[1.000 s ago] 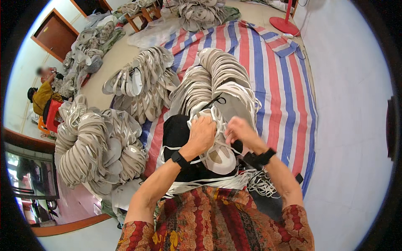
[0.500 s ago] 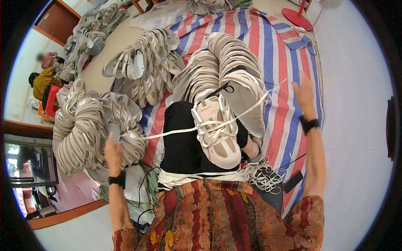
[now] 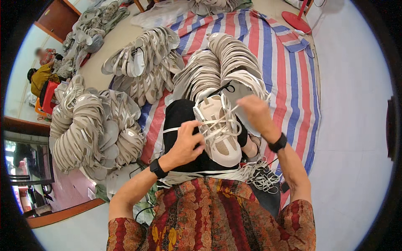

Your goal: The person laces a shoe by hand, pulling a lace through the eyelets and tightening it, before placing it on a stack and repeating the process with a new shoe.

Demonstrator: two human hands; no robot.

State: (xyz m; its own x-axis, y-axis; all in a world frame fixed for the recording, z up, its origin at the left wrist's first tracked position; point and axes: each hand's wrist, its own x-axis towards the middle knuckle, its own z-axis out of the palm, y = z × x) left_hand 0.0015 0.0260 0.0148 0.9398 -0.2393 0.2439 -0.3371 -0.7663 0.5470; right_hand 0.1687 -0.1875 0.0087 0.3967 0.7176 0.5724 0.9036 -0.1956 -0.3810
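Note:
A beige and white shoe upper (image 3: 222, 152) lies across my lap, toe toward me, with a white shoelace (image 3: 217, 129) crisscrossed over its front. On its left side my left hand (image 3: 188, 142) is closed with curled fingers on a lace, and a stretch of it sticks out leftward over my black trousers (image 3: 178, 113). Above the upper's right side, my right hand (image 3: 256, 115) pinches another length of lace that runs up from the eyelets; it is slightly blurred. A black cord (image 3: 228, 88) loops at the upper's far end, by the stacked uppers.
Stacked shoe uppers (image 3: 236, 54) stretch ahead on a striped sheet (image 3: 282, 83). More bundles (image 3: 79, 129) lie at left. Loose white laces (image 3: 264, 178) are heaped by my right hip, with others across my waist. A red stand base (image 3: 295, 21) stands far right; people (image 3: 39, 79) sit far left.
Both hands have come inward from wide apart to close beside the upper. The laces, stretched out to both sides before, are now drawn in and slack.

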